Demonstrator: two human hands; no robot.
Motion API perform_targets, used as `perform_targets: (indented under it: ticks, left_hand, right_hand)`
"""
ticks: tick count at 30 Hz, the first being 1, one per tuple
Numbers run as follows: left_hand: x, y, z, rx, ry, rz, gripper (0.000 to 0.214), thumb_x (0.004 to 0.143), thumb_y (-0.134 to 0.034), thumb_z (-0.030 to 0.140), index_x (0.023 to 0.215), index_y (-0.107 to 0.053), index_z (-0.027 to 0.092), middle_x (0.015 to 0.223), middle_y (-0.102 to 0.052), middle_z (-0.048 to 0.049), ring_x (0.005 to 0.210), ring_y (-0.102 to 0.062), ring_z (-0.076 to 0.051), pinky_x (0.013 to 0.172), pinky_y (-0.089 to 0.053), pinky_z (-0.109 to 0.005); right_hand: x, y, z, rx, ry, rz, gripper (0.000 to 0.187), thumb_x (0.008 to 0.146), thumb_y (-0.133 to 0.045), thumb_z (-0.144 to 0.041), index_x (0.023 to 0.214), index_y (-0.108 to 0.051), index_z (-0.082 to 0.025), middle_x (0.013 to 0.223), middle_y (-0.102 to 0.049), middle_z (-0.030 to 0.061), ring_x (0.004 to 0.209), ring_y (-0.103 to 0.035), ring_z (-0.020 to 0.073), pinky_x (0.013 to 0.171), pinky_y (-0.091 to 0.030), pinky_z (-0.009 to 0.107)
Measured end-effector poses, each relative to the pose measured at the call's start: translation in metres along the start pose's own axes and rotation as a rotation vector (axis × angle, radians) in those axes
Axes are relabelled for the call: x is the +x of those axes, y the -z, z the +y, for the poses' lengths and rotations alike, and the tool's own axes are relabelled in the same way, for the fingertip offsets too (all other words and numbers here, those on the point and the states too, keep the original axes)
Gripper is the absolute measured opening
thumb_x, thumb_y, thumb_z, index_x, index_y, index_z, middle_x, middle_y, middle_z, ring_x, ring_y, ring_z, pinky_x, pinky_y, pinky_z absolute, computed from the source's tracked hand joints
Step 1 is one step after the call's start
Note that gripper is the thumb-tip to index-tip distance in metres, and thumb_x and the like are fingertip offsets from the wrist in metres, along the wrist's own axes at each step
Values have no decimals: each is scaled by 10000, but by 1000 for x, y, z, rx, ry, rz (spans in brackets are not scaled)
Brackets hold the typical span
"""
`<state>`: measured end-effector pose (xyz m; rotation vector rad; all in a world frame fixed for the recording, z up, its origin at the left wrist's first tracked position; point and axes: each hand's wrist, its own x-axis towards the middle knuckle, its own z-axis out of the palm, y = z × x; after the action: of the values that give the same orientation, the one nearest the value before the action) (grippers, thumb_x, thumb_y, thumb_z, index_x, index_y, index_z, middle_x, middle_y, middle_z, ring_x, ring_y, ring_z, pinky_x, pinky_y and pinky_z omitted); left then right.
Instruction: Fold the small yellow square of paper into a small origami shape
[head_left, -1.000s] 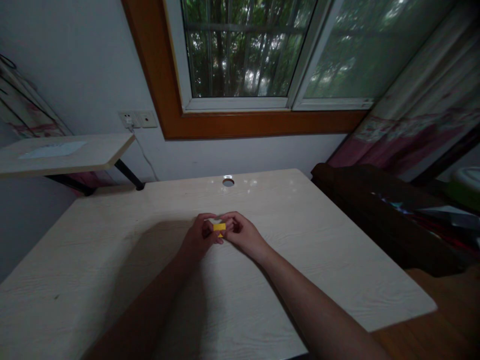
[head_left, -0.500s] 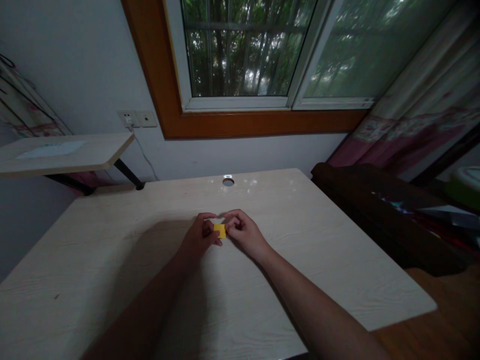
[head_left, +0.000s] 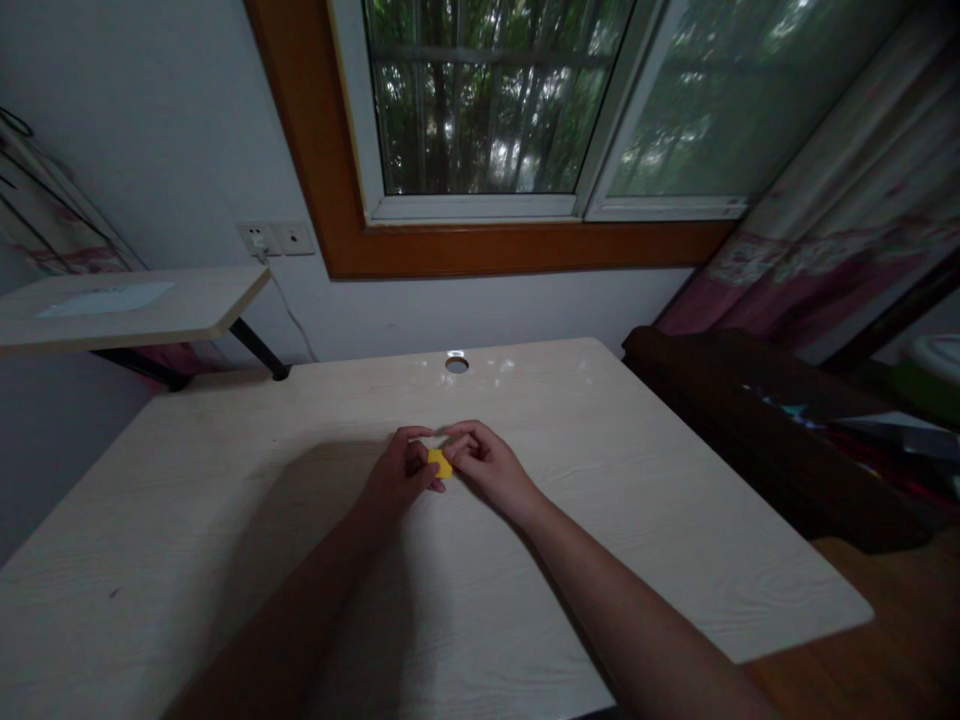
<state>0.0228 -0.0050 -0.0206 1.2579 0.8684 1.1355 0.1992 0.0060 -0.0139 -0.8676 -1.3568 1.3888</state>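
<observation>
A small yellow square of paper (head_left: 439,465) is held up between both hands over the middle of the desk. My left hand (head_left: 405,465) pinches its left side, the thumb lying across the front. At its upper right corner, my right hand (head_left: 481,455) closes thumb and bent fingertips on the paper, and that corner is out of sight. Both index fingers stretch above the paper, their tips nearly meeting. Whether the corner is bent or only covered, I cannot tell.
The pale wood desk (head_left: 600,500) has a round cable hole (head_left: 457,366) near its back edge. A raised shelf (head_left: 135,310) on black legs stands at the back left, with a white sheet (head_left: 105,300) on it. Dark furniture (head_left: 750,430) borders the desk's right side.
My right fingertips have shifted slightly up and left, from the paper's right edge onto its upper right corner. My left hand stays in place.
</observation>
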Motion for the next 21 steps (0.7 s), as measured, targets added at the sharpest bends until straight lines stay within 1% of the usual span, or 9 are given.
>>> perform_targets:
  ticks: [3,8,12,14,18,21]
  left_hand:
    - [1,0,-2,16,-22,-3,406,783,-675,206,1130,-465,222,725,-506,87,563,-622,-74,618,-589,-284]
    - [1,0,4,15,-45,64,402,775,-683,223,1118,-474,203,721,-543,73,632,-628,-93,637,-580,-270]
    - [1,1,7,80,-81,104,383,797,-661,222,1124,-464,190,707,-575,65,619,-639,-96,609,-542,-228]
    - [1,1,7,95,-87,116,385,795,-659,226,1125,-464,189,705,-580,64,622,-648,-102,613,-540,-233]
    - [1,-2,4,102,-75,106,442,758,-688,229,1134,-456,204,728,-568,70,624,-662,-110,637,-558,-267]
    - [1,-2,1,157,-66,75,473,747,-694,216,1152,-451,212,736,-567,71,610,-669,-112,631,-555,-267]
  right_hand:
    - [0,1,2,-57,9,-33,242,793,-678,-270,1020,-634,-201,735,-627,-17,686,-579,130,662,-443,258]
    - [0,2,4,-51,16,-33,253,799,-683,-289,1030,-633,-200,750,-637,-11,707,-597,135,678,-446,265]
    - [1,2,6,-72,15,-31,270,783,-698,-287,1031,-631,-202,753,-638,-8,706,-599,139,680,-459,271]
    - [1,2,6,-79,18,-20,268,780,-700,-290,1024,-629,-204,753,-638,-8,693,-595,136,671,-460,271]
    - [0,2,5,-97,27,-3,251,789,-692,-311,1004,-625,-201,739,-633,-9,665,-584,133,645,-454,267]
    - [0,1,5,-132,34,7,252,786,-693,-310,1003,-628,-201,736,-628,-10,656,-573,131,628,-445,259]
